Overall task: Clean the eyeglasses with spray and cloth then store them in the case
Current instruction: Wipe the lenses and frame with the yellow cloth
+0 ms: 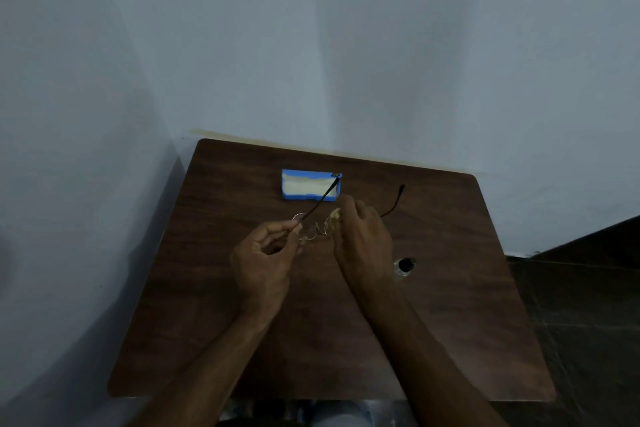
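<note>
Eyeglasses (316, 228) sit between both hands over the middle of the dark wooden table (450, 322), temples spread and pointing toward twelve and one o'clock. The left hand (265, 260) pinches the frame at the outer edge of one lens between thumb and fingertips. The right hand (363, 243), at three o'clock from the frame, has its fingers curled round a pale cloth (335, 216) bunched against the other lens. A blue case (310, 185) lies open at twelve o'clock from the hands, near the far edge, pale lining up; one temple tip overlaps its right end. A dark-capped spray bottle (404, 265) stands at four o'clock from the right hand, just beside the wrist.
</note>
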Motion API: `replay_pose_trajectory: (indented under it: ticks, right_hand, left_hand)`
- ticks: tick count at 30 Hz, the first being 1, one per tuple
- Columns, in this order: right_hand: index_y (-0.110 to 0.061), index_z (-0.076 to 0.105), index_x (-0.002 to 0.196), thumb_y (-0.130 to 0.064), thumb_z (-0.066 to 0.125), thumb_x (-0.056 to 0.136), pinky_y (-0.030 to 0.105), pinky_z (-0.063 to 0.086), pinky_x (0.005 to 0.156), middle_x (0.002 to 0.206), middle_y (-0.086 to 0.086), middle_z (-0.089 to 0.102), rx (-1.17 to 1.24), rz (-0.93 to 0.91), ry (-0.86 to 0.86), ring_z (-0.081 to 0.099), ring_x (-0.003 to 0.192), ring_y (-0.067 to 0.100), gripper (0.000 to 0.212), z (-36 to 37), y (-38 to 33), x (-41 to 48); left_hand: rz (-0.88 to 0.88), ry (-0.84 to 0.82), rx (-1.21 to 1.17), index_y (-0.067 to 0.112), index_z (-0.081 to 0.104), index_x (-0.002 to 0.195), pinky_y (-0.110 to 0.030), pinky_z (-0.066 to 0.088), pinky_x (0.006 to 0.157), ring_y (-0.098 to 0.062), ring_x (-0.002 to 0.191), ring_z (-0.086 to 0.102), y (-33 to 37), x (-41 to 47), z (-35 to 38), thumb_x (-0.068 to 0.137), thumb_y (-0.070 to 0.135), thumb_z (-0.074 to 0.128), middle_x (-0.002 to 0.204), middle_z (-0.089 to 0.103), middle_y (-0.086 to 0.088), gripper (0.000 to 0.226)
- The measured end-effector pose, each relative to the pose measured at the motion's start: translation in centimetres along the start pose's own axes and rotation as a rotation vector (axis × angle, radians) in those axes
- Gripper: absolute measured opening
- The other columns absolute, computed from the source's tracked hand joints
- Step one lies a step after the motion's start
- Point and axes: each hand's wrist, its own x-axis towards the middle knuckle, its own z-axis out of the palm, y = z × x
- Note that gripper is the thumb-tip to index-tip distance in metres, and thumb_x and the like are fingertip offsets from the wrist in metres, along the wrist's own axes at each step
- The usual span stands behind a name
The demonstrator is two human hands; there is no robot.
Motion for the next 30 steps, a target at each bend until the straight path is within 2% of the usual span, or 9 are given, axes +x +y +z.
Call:
replay_pose_trajectory:
  ticks: [3,5,9,13,16,18,22,26,30]
  right_hand:
    - [-0.009,0.060,0.137,-0.001,0.075,0.084,0.032,0.050,0.068,0.113,0.009,0.071,0.024,-0.090,0.003,0.066,0.096,0.026,0.056,-0.2,-0.6,-0.1]
    - [-0.008,0.064,0.129,-0.002,0.077,0.081,0.031,0.048,0.064,0.107,0.009,0.072,0.013,-0.096,0.012,0.066,0.090,0.027,0.049,-0.5,-0.4,-0.3]
    - [-0.011,0.062,0.120,-0.011,0.065,0.094,0.033,0.048,0.070,0.110,0.007,0.067,-0.048,-0.015,-0.023,0.061,0.094,0.023,0.026,-1.0,0.5,1.1]
    - [-0.014,0.063,0.117,-0.015,0.066,0.096,0.029,0.044,0.071,0.111,0.005,0.068,0.021,-0.062,-0.032,0.063,0.093,0.022,0.022,-1.2,0.3,0.9]
    - [-0.015,0.064,0.120,-0.019,0.068,0.096,0.031,0.050,0.075,0.116,0.005,0.070,0.074,-0.052,-0.050,0.065,0.098,0.021,0.025,-1.4,0.6,0.6]
    - [-0.012,0.062,0.121,-0.017,0.065,0.097,0.028,0.042,0.074,0.118,0.007,0.070,0.030,-0.022,-0.034,0.065,0.101,0.024,0.025,-1.3,1.4,1.5]
    - [-0.010,0.061,0.130,-0.014,0.067,0.097,0.031,0.048,0.078,0.123,0.012,0.069,0.013,-0.071,-0.043,0.066,0.106,0.028,0.034,-1.6,1.3,2.2]
    - [-0.013,0.055,0.141,-0.020,0.065,0.100,0.035,0.052,0.085,0.132,0.009,0.066,0.047,-0.112,-0.092,0.063,0.113,0.026,0.043,-1.8,2.1,1.7]
    - [-0.013,0.058,0.133,-0.021,0.058,0.103,0.033,0.049,0.081,0.129,0.006,0.064,-0.001,-0.109,-0.067,0.059,0.110,0.024,0.031,-2.7,3.3,3.2]
  left_hand:
    - [0.003,0.029,0.014,0.024,0.080,0.102,-0.026,0.065,0.076,-0.005,0.087,0.079,-0.3,0.4,0.0,0.086,0.015,0.084,0.095,0.082,0.014,0.018]
    - [0.001,0.042,0.007,0.022,0.081,0.103,-0.030,0.066,0.077,-0.007,0.088,0.080,-0.5,0.5,0.1,0.087,0.011,0.083,0.095,0.082,0.012,0.019]
    - [0.007,0.024,-0.025,0.029,0.079,0.099,-0.020,0.064,0.073,-0.003,0.087,0.079,-0.1,0.0,0.9,0.087,0.008,0.083,0.095,0.081,0.017,0.024]
    - [0.033,0.057,-0.025,0.030,0.077,0.097,-0.010,0.057,0.074,0.002,0.088,0.077,0.8,0.5,1.3,0.087,0.008,0.083,0.094,0.079,0.025,0.024]
    - [0.021,0.072,-0.069,0.030,0.077,0.095,-0.011,0.058,0.071,0.001,0.085,0.077,1.5,1.0,1.5,0.080,0.026,0.086,0.090,0.080,0.024,0.017]
    - [-0.010,0.073,-0.108,0.026,0.078,0.095,-0.016,0.061,0.070,-0.004,0.085,0.079,1.5,1.1,2.0,0.076,0.033,0.084,0.088,0.081,0.015,0.021]
    - [0.002,0.086,-0.046,0.018,0.080,0.099,-0.020,0.063,0.074,-0.004,0.085,0.079,1.0,1.1,2.9,0.085,0.008,0.085,0.089,0.082,0.009,0.017]
    - [0.008,0.084,-0.011,0.023,0.078,0.097,-0.010,0.058,0.068,0.003,0.082,0.077,1.2,1.1,3.0,0.087,0.006,0.083,0.088,0.079,0.025,0.021]
    - [-0.027,0.076,-0.078,0.014,0.080,0.099,-0.019,0.063,0.068,-0.008,0.081,0.080,1.7,0.7,4.1,0.087,0.004,0.083,0.090,0.083,0.010,0.017]
